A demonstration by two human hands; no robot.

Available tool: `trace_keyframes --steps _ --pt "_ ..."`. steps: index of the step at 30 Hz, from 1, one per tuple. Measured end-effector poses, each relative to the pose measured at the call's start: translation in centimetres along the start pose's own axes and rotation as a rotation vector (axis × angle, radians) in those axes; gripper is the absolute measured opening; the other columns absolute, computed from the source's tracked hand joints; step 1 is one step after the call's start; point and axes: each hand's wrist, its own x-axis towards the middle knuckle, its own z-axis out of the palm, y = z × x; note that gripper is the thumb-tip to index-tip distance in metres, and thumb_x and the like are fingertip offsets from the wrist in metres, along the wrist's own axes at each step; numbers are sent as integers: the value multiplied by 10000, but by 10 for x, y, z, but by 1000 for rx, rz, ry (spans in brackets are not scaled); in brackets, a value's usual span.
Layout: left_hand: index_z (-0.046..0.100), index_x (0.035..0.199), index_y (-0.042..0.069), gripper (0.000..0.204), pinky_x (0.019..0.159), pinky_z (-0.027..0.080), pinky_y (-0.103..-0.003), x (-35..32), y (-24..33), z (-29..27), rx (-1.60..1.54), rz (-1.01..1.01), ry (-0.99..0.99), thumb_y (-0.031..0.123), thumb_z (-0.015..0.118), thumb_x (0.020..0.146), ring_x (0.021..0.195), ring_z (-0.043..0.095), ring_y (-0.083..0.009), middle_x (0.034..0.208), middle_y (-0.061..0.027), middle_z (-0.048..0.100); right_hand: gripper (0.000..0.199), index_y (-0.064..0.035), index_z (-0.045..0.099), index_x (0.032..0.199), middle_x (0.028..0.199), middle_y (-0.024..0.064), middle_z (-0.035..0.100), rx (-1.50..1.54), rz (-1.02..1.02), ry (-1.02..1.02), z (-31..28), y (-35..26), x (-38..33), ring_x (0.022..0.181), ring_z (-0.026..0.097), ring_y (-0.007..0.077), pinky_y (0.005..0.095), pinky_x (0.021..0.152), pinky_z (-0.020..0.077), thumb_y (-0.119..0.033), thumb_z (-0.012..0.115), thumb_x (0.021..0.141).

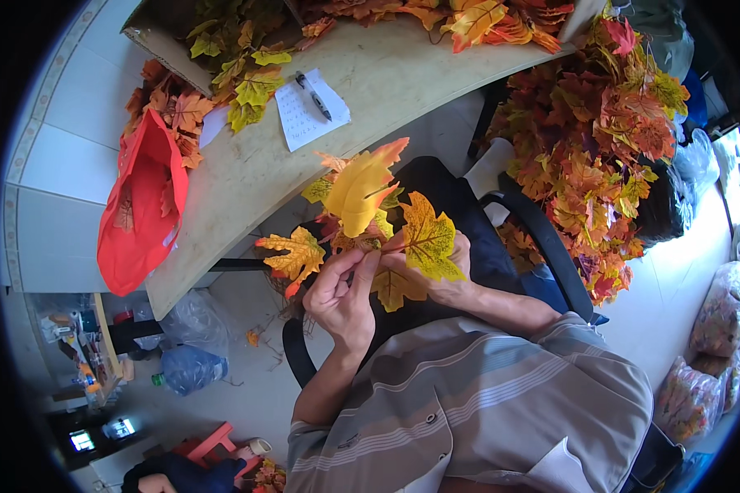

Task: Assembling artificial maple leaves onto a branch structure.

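Head view.
- Artificial leaf spray (358,201), yellow and orange, one: held in front of the torso, below the edge of the table (222,197); leaves already fanned out, stem join between the fingers, so judged mid-handling; completeness cannot be told.
- Left hand (341,304): thumb and forefinger pinched on the spray's base.
- Right hand (452,289): at the same base, partly behind a yellow leaf; its grip cannot be told.
- Outstanding, by appearance: leaves in the cardboard box (164,49) and along the table's far side.
- Large leaf heap (600,164), right of the chair: whether finished or waiting, unclear.
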Motion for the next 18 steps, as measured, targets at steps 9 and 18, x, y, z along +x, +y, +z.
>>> trace_keyframes --steps 9,18 --pt "655 961 -58 136 747 477 -201 -2 -2 -4 -192 -172 14 -49 680 827 817 591 -62 899 -49 655 191 -7 702 916 859 74 689 -21 -33 -36 2 0 2 757 647 112 243 668 500 -113 776 775" --pt "664 962 -52 133 760 461 -199 -1 -8 -4 -359 -262 10 -42 677 830 793 593 -70 887 -38 647 154 -1 707 919 880 73 698 -15 -41 -73 4 -13 5 787 651 113 241 694 510 -64 753 785"
